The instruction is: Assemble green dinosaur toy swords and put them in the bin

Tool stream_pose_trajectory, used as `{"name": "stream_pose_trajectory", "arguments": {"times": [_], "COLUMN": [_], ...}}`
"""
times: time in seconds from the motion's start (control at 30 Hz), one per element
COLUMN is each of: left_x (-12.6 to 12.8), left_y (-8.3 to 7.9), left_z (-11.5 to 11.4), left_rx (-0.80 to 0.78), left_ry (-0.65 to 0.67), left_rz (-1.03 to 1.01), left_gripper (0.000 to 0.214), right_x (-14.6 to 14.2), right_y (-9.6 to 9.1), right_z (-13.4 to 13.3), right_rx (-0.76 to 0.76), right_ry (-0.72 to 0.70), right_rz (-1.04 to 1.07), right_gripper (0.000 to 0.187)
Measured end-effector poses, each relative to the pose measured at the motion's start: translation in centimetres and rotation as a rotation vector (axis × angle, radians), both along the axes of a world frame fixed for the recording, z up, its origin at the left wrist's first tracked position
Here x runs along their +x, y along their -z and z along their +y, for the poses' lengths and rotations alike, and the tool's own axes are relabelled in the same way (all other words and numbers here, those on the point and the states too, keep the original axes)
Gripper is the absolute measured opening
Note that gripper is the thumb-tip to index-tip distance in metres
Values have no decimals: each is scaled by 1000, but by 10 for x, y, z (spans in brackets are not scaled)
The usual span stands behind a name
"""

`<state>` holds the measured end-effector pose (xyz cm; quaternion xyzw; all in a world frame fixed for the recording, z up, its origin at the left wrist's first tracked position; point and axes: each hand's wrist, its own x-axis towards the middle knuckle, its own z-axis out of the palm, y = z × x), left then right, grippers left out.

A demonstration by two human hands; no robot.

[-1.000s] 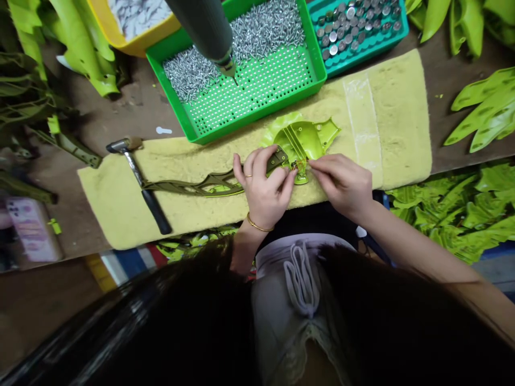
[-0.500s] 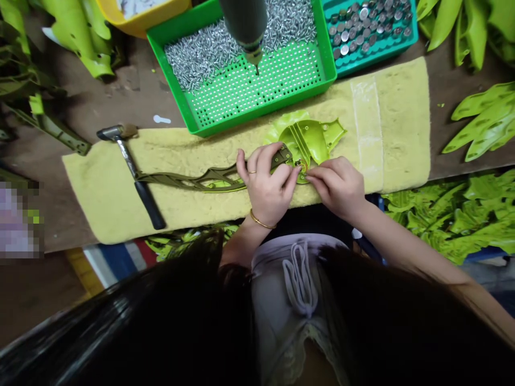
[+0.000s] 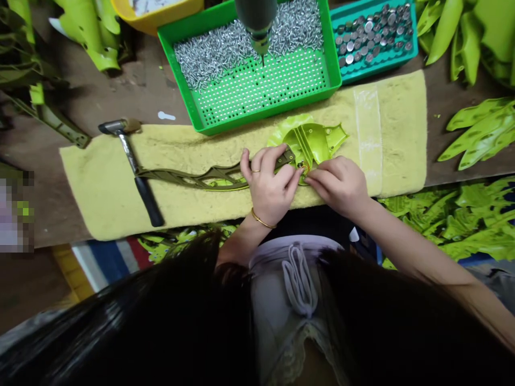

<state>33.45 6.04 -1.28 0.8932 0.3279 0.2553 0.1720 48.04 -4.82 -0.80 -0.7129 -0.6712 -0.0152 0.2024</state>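
Observation:
A lime-green plastic shell [image 3: 319, 140] lies hollow side up on the yellow cloth, joined to a long olive-green openwork plastic arm [image 3: 193, 178] that runs off to the left. My left hand [image 3: 269, 185] is closed over the place where arm and shell meet, its thumb and index finger pressing by the shell's lower corner. From the right, my right hand [image 3: 341, 185] pinches at that same corner, fingertips almost touching my left thumb. Whatever small piece sits between those fingertips is hidden. A hammer [image 3: 147, 201] with a black handle touches the arm's left end.
Beyond the shell stands a green perforated tray [image 3: 257, 115] of screws, with a hanging power screwdriver [image 3: 257, 21] above it. A teal tray [image 3: 378, 69] holds round metal pieces. Lime-green plastic parts [image 3: 478, 134] lie at right, more below the table edge. The yellow cloth [image 3: 402, 134] covers the worktop.
The view has shifted slightly. Both hands stay at the shell's lower corner, with only small finger movement. The hammer and trays have not been moved.

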Motion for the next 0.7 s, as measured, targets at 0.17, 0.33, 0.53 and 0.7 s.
{"name": "stream_pose_trajectory", "arguments": {"times": [0.17, 0.33, 0.53, 0.7], "left_x": [-1, -1, -3, -6], "left_y": [1, 0, 0, -14], "left_z": [3, 6, 9, 22], "left_rx": [-36, -88, -14, 72], "left_ry": [25, 34, 68, 142], "left_rz": [-5, 41, -17, -55], "left_gripper": [29, 30, 27, 22], "right_x": [7, 8, 4, -5], "right_y": [-11, -20, -9, -21], "right_z": [4, 10, 20, 22], "right_rx": [-44, -181, -118, -113], "right_ry": [-123, -103, -103, -85], "right_rz": [-16, -30, 4, 183], "right_gripper": [17, 21, 15, 6]}}
